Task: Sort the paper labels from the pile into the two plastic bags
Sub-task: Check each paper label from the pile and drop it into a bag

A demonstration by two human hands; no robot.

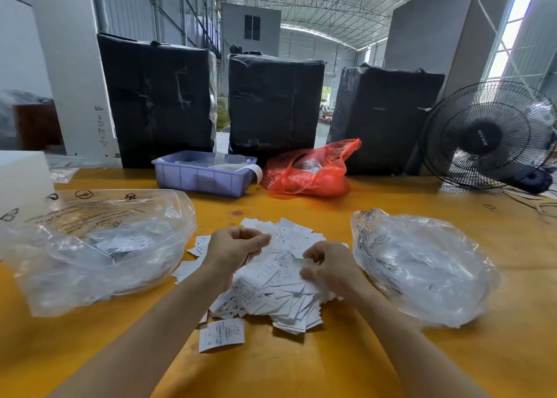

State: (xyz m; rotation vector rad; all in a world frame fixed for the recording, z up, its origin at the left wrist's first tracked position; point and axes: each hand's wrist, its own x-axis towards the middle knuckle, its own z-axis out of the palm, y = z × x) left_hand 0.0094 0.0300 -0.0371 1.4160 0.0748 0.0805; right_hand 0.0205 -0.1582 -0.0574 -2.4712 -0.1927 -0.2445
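A yellow desk (331, 367) stands in a big hall with a metal truss roof (316, 2). Behind the desk are three black wrapped blocks (274, 102); a black fan (488, 135) stands beside them, near bright windows (512, 26).

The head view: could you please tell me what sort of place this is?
Probably a warehouse or packing workshop: a high metal truss roof spans the hall, three big black-wrapped bales stand behind the yellow table, and a pile of paper labels lies between two clear plastic bags.
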